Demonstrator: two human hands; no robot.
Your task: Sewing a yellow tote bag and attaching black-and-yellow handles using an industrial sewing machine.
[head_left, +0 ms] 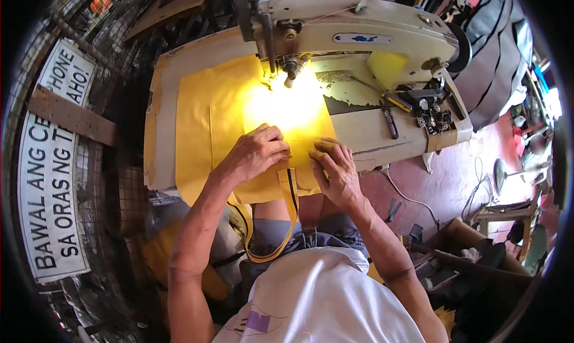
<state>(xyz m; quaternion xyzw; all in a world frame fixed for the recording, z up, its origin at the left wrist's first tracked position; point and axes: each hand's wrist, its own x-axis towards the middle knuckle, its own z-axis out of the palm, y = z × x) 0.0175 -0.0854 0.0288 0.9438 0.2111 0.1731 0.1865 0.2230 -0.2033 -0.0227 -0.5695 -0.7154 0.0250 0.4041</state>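
Observation:
A yellow fabric piece lies flat on the sewing machine table, brightly lit under the needle. My left hand presses down on the fabric's near edge, fingers curled. My right hand rests beside it on the same edge, pinching the fabric near a dark zipper strip. A yellow strap hangs from the fabric down over my lap. The cream sewing machine head stands behind the fabric.
A yellow sponge block, scissors and small tools in a tray lie on the table's right side. A white sign with black lettering hangs at left. Dark fabric is heaped at upper right; a red floor with scraps is at right.

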